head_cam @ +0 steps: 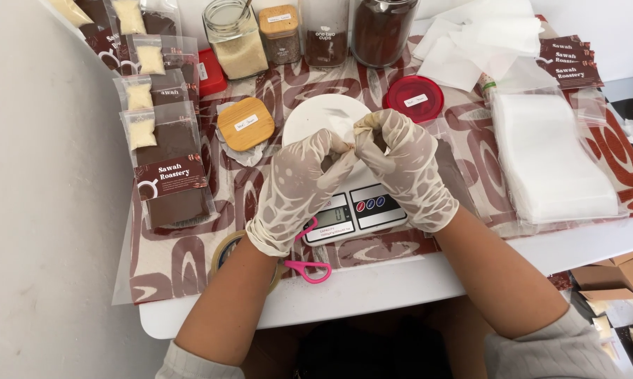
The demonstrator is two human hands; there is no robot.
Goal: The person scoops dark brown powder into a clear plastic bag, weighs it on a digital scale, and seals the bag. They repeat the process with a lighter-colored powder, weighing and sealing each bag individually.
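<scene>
— While both gloved hands meet over the scale, what do they pinch?
— Left hand and right hand pinch a small white pouch between fingertips, above the white plate.

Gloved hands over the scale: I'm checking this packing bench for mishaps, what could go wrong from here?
1. The left hand and right hand pinch something small and white above the scale; it could slip and spill onto the white dish.
2. The pink scissors lie near the table edge under the left wrist and might get knocked off.
</scene>
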